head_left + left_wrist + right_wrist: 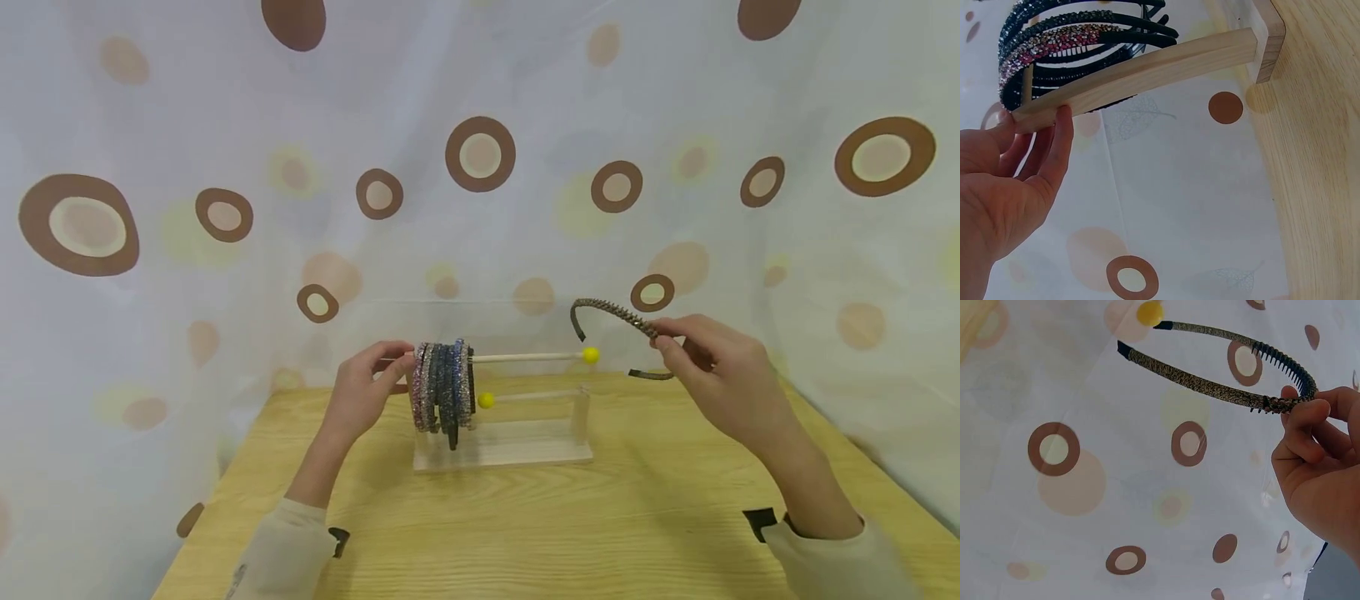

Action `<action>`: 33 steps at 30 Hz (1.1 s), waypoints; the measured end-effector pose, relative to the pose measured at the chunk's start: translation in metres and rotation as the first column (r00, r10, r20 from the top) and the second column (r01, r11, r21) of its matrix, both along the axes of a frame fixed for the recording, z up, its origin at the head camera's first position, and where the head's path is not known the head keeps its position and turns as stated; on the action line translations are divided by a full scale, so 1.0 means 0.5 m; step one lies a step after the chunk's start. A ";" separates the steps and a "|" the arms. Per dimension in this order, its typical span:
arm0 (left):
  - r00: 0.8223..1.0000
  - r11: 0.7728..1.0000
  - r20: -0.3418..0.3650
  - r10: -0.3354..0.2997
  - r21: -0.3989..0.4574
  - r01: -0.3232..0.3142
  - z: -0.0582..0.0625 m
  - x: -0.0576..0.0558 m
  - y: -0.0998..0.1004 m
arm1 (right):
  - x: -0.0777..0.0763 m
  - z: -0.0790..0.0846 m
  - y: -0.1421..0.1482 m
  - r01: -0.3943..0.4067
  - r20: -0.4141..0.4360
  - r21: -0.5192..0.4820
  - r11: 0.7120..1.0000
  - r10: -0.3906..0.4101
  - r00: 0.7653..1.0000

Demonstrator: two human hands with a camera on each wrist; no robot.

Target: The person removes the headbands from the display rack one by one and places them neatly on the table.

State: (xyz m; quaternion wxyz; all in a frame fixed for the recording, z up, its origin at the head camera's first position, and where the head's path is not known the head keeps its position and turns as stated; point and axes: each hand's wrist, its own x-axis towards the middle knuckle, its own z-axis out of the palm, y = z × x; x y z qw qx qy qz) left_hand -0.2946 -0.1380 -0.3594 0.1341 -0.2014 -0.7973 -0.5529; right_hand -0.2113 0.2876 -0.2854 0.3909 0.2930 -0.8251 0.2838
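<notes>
A brown-gold headband (611, 309) with toothed inner edges is pinched between the thumb and fingers of my right hand (723, 375). In the right wrist view its two dark tips (1124, 350) point left, apart, near a yellow ball. My left hand (366, 392) holds the end of the wooden rack (517, 454); the left wrist view has thumb and fingers around the top of its upright (1147, 74). Several glittery headbands (444, 387), pink, silver, dark and blue, hang together at the left end of the upper rod (525, 358).
A yellow ball (591, 356) caps the upper rod's right end, close to the held headband. Another yellow ball (486, 401) tips the lower rod (536, 395). The rack stands on a wood-grain table (480, 533), before a white curtain (420, 250) with brown circles.
</notes>
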 end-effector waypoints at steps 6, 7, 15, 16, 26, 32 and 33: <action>1.000 1.000 0.017 0.002 0.000 -0.002 -0.004 0.002 0.000 | -0.014 -0.020 0.078 0.137 0.051 -0.015 0.990 -0.136 0.989; 1.000 1.000 0.023 0.004 -0.001 -0.003 -0.005 0.002 0.000 | -0.017 -0.024 0.091 0.150 0.067 -0.015 0.989 -0.148 0.987; 1.000 1.000 0.022 -0.012 0.008 0.012 -0.011 -0.002 -0.002 | -0.061 -0.077 0.215 0.131 0.463 0.041 0.991 -0.135 0.876; 1.000 1.000 0.019 -0.013 0.007 0.013 -0.012 -0.002 -0.002 | -0.072 -0.090 0.232 0.102 0.516 0.042 0.994 -0.109 0.849; 0.999 0.999 0.044 -0.032 0.025 0.031 -0.011 -0.004 -0.003 | -0.186 -0.198 0.361 -0.001 0.808 -0.145 0.989 0.119 0.576; 0.998 0.999 0.047 -0.029 0.021 0.028 -0.015 -0.006 -0.005 | -0.248 -0.224 0.430 0.026 0.830 -0.099 0.995 0.068 0.553; 0.999 0.999 0.047 -0.027 0.022 0.026 -0.016 -0.006 -0.006 | -0.256 -0.227 0.442 0.039 0.833 -0.089 0.995 0.053 0.551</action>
